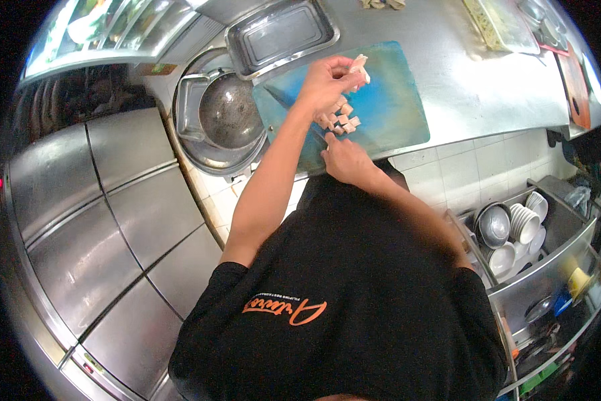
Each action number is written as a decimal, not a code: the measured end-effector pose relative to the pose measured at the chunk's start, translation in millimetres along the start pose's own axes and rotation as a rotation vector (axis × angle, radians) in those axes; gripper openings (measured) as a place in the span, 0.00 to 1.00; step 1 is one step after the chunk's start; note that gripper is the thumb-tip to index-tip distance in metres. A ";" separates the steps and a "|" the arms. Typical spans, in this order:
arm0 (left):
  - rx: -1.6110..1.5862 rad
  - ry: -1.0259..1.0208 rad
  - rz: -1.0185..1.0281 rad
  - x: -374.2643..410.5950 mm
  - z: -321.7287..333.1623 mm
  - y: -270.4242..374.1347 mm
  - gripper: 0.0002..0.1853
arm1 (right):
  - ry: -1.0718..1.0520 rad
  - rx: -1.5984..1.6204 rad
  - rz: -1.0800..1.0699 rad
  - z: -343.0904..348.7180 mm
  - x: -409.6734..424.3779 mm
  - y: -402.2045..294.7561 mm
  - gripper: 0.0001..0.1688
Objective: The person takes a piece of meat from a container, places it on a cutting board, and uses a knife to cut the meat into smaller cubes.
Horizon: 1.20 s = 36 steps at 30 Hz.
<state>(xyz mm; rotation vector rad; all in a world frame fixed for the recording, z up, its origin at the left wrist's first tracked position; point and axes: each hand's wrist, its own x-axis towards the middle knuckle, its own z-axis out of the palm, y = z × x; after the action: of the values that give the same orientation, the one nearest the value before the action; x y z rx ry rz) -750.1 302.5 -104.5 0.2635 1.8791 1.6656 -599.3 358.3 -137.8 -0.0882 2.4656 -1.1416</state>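
Observation:
My left hand [330,82] is raised over the upper part of a blue-green cutting board [406,110], pinching a pale, soft piece of what looks like raw meat [359,69]. Below it, several pale pinkish cubes [344,120], apparently cut meat, lie close together on the board. My right hand [348,160] is closed around the handle of a knife [279,95] at the board's near edge. The dark blade points up and left, low over the board or resting on it, and passes behind my left wrist, which hides its middle. The handle is mostly covered by my fingers.
An empty metal tray [283,37] touches the board's far left. A wok [230,110] sits left of the board, with a metal pan [191,108] beside it. A plastic container [501,25] stands far right; stacked white bowls [523,223] fill a lower right sink.

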 end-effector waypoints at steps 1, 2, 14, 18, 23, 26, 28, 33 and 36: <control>-0.140 0.016 -0.036 -9.9 -2.6 0.3 0.13 | 0.016 0.017 -0.017 2.3 4.0 0.3 0.20; -0.281 0.034 -0.070 -20.9 -5.6 1.1 0.12 | 0.031 0.034 -0.033 4.5 8.0 0.9 0.20; -0.379 0.493 -0.083 -123.6 -55.5 -43.2 0.19 | 0.099 0.017 0.060 -14.6 8.8 21.2 0.23; 0.645 0.555 -0.329 -122.7 -49.1 -47.9 0.25 | 0.056 -0.005 0.122 -25.7 9.5 10.1 0.23; 0.840 0.579 -0.281 -136.3 -55.3 -76.7 0.29 | 0.092 -0.107 0.070 -19.8 8.2 16.5 0.24; 0.821 0.607 -0.307 -143.4 -54.7 -74.9 0.29 | 0.072 -0.130 0.077 -23.8 5.4 4.8 0.23; 0.772 0.629 -0.296 -146.8 -55.9 -78.9 0.29 | 0.069 -0.134 0.058 -25.0 1.3 -3.5 0.20; 0.661 0.646 -0.276 -147.7 -60.8 -85.8 0.27 | -0.024 -0.066 0.034 -17.5 -9.0 -30.1 0.18; 0.631 0.688 -0.264 -147.1 -58.6 -86.5 0.23 | -0.059 -0.079 -0.006 -1.1 -6.6 -24.6 0.17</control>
<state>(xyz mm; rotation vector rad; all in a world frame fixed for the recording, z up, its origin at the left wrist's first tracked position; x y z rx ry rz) -644.8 160.6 -140.5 -0.3512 2.7786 1.0003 -596.5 344.4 -116.6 -0.1499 2.4595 -1.0291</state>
